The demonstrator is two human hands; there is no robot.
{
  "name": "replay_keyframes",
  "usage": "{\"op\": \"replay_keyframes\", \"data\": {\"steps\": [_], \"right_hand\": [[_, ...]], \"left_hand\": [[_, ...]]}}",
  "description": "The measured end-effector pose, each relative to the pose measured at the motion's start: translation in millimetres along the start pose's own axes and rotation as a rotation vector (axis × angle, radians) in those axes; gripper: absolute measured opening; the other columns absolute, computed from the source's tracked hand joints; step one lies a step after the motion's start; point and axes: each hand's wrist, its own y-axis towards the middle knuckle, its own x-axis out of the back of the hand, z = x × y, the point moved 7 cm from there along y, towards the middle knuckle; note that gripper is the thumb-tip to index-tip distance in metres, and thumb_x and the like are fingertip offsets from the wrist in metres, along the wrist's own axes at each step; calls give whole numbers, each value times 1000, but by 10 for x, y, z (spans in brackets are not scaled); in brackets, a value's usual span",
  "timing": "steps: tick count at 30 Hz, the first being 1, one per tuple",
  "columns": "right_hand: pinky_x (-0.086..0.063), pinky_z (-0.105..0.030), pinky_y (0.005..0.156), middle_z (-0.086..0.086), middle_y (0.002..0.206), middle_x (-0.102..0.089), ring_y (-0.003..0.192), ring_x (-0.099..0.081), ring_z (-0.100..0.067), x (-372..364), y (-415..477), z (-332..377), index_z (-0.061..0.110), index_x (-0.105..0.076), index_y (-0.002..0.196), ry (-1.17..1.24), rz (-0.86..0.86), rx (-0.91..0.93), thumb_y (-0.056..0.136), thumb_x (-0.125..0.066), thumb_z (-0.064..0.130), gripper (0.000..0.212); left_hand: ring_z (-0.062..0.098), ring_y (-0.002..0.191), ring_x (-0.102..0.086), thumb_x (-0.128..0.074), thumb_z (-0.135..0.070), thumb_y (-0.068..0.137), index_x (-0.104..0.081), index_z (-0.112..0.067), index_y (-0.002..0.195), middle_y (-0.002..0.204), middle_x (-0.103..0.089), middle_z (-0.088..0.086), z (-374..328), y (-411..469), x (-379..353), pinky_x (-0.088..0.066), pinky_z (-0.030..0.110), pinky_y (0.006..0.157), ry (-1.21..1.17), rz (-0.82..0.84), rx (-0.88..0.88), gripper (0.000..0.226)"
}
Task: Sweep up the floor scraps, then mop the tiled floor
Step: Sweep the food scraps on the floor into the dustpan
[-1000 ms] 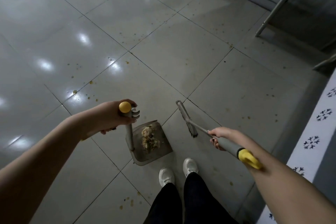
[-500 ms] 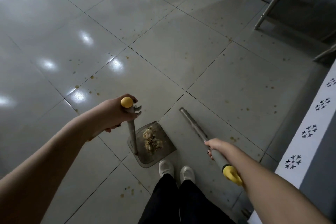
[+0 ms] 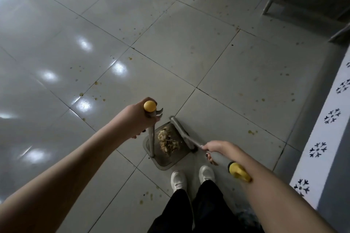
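Head view looks down on a grey tiled floor [image 3: 170, 47] speckled with small yellowish spots, where a grey dustpan [image 3: 166, 159] sits flat just ahead of two white shoes [image 3: 178, 178]. Her left hand [image 3: 139, 119] is wrapped tight around the dustpan's upright, yellow-capped handle [image 3: 151, 138], and a heap of pale scraps [image 3: 167, 141] lies inside the pan. Right hand [image 3: 216, 150] is curled firmly around the grey broom [image 3: 184, 134], whose head rests at the pan's right edge beside the scraps.
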Motion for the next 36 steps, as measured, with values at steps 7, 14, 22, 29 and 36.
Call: {"op": "replay_keyframes", "data": {"steps": [7, 14, 22, 29, 36], "right_hand": [[-32, -11, 27, 5, 35, -40, 24, -39, -3, 222, -353, 159, 12, -40, 77, 37, 190, -118, 101, -36, 39, 36], [-33, -10, 29, 3, 35, -43, 24, -39, -4, 539, -250, 400, 12, -40, 76, 2, 45, -32, 102, -36, 33, 33], [-32, -13, 30, 2, 37, -43, 23, -39, -6, -53, 322, 113, 12, -40, 64, 91, 51, -57, 101, -38, 32, 42], [-33, -12, 28, 5, 37, -43, 26, -41, -4, 299, -47, 451, 11, -43, 77, -36, 182, -84, 100, -38, 34, 33], [-38, -11, 33, 2, 36, -47, 26, -44, -7, 559, -241, 919, 12, -44, 77, -196, 47, 41, 99, -42, 25, 26]], "left_hand": [[10, 48, -53, -62, -34, 84, -46, -37, 105, 71, -60, 0, -4, 29, -25, -39, 14, 33, -34, 26, -45, 26], [10, 48, -51, -62, -32, 85, -48, -33, 104, 68, -57, -1, 65, 47, 13, -37, 13, 31, -64, 31, -9, 23], [10, 48, -52, -62, -35, 83, -46, -39, 100, 70, -58, -2, 215, 116, 44, -37, 13, 32, -113, 10, 80, 24], [11, 48, -52, -65, -33, 82, -48, -40, 100, 69, -60, -1, 345, 61, 18, -38, 15, 33, -181, -3, 106, 25], [10, 41, -46, -67, -38, 78, -52, -34, 84, 55, -54, -4, 453, 104, -2, -37, 17, 34, -440, -115, 206, 16]]}}
